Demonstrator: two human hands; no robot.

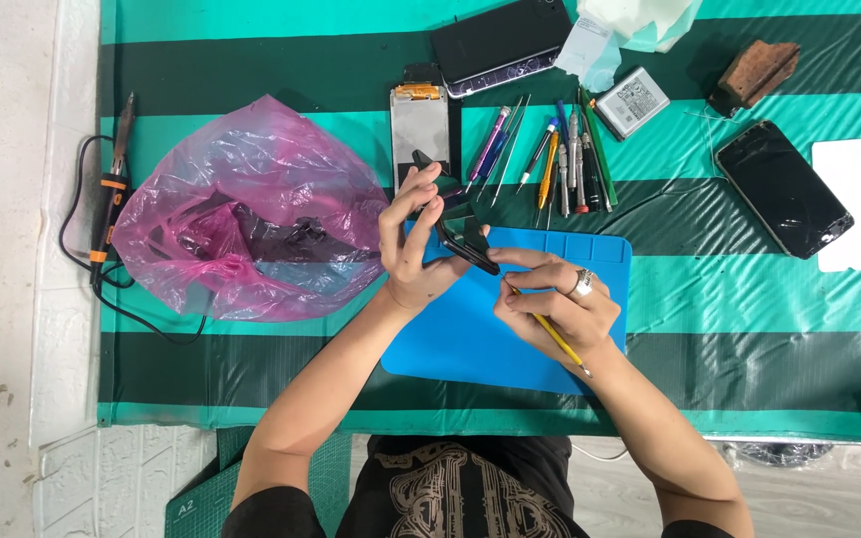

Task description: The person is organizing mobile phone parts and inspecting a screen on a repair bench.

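both hands work above the blue mat (pixel 470 339): left hand (pixel 413 254) curls closed around a tilted black phone (pixel 462 242) over the mat's upper edge, right hand (pixel 555 304) pinches a yellow tool (pixel 560 342) just beside it. the mat's lower left lies bare; a pink bag (pixel 241 209) crowds its left edge.

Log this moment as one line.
left hand: holds black phone | right hand: holds yellow tool | below: blue mat
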